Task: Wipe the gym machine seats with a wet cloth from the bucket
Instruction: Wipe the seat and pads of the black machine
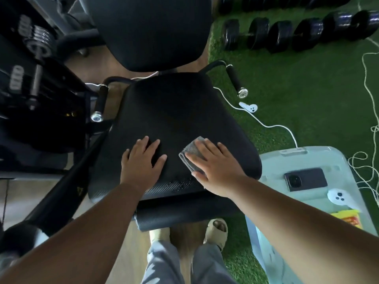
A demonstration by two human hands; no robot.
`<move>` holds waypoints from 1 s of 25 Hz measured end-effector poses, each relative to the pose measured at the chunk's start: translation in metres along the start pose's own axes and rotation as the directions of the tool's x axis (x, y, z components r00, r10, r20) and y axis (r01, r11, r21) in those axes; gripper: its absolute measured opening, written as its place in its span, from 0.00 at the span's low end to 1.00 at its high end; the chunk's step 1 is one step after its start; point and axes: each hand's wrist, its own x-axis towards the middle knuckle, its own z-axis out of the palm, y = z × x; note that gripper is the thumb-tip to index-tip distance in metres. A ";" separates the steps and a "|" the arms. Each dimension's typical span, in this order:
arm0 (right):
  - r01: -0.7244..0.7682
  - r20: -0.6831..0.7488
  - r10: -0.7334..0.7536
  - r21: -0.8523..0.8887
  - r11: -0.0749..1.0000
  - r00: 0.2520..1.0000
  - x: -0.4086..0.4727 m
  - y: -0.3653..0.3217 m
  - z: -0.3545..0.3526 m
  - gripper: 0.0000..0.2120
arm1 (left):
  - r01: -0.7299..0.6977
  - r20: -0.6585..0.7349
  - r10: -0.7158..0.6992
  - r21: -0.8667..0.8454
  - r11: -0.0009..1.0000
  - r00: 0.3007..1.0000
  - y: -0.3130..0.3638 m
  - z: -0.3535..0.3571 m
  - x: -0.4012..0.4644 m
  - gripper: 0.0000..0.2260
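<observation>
We have both hands on the black seat: our left hand lies flat on its near left part, fingers spread and straight, its grip holding nothing, while our right hand presses a folded grey cloth flat against the seat's near right part with straight fingers, the cloth showing past fingertips and thumb. Right of the seat stands a pale lidded bin carrying a phone, and beyond the seat on the green turf lie dumbbells.
</observation>
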 end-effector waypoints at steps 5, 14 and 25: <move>-0.214 -0.061 0.216 0.030 0.976 0.975 0.014 0.032 0.011 0.28 | 0.051 -0.072 -0.047 0.053 0.997 0.996 0.004 0.009 0.007 0.27; 0.016 -0.032 -0.012 0.104 0.994 0.999 0.015 0.004 0.010 0.28 | 0.054 -0.102 -0.046 0.083 0.995 0.994 0.003 0.014 0.010 0.29; -0.175 -0.006 0.177 0.103 0.979 0.984 0.051 0.004 0.003 0.30 | 0.055 -0.118 -0.046 0.077 0.995 0.992 0.002 0.016 0.011 0.28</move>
